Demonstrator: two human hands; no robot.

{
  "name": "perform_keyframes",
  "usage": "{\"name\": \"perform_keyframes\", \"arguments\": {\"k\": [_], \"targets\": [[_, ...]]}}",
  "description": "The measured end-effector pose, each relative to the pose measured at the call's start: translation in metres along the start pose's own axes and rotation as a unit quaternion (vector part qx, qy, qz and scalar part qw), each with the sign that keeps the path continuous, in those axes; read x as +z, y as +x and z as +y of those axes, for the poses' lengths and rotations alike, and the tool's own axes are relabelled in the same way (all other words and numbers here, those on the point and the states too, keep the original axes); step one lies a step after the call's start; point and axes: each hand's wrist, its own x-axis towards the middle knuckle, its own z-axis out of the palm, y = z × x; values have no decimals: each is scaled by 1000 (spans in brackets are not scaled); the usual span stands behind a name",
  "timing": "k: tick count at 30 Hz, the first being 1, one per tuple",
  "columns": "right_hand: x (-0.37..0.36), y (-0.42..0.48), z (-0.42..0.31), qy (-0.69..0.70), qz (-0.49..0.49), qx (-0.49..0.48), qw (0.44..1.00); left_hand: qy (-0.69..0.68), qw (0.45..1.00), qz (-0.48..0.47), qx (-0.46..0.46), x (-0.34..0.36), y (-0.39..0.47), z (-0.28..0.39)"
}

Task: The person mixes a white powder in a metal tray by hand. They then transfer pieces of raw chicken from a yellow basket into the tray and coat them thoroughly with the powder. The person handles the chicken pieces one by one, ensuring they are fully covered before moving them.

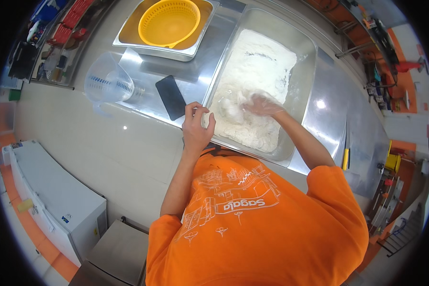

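Observation:
A large stainless steel pan (309, 96) stands before me, holding a broad bed of white flour (261, 53). Nearer to me the flour is damp and lumpy, with a glossy wet patch (232, 109). My right hand (261, 103) wears a clear plastic glove and is down in this mixture; its fingers are blurred and partly covered, so their grip does not show. At the pan's left rim is my bare left hand (199, 125), its fingers and thumb curled over the edge. A black smartphone (171, 97) lies just beyond those fingers on the steel table.
A clear measuring jug (109, 80) stands at the table's left edge. Behind it, a yellow colander (169, 23) sits in a second steel pan (195, 50). A yellow-handled knife (346, 157) lies on the right of the table (332, 93). A white chest freezer (57, 186) is on the floor at left.

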Motion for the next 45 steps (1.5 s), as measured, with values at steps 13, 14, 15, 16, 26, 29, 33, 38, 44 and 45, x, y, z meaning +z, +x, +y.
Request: {"name": "perform_keyframes", "arguments": {"k": [13,14,15,16,26,29,33,38,44,45], "targets": [[89,19,-36,17,0,48,999,6,1000,-6,10,0,5,-2],[79,18,-29,30,-32,5,999,10,1000,-7,14,-1,5,-2],[65,16,-18,42,-62,-38,996,13,1000,-8,20,-3,6,-1],[47,19,-11,43,-92,-41,994,9,1000,-10,17,-3,6,0],[-4,39,-39,-21,34,-27,999,20,1000,-7,6,-3,4,0],[39,61,-45,9,-51,-39,998,10,1000,-11,-4,-1,4,2],[76,51,-48,-40,-143,-87,985,26,999,-11,15,-3,7,2],[64,26,-40,-24,-209,-45,977,12,1000,-7,0,1,-1,0],[38,-13,-3,80,-176,-44,980,7,1000,15,-8,2,-5,5],[41,-18,8,112,-134,-60,983,2,1000,18,-13,3,-6,6]]}}
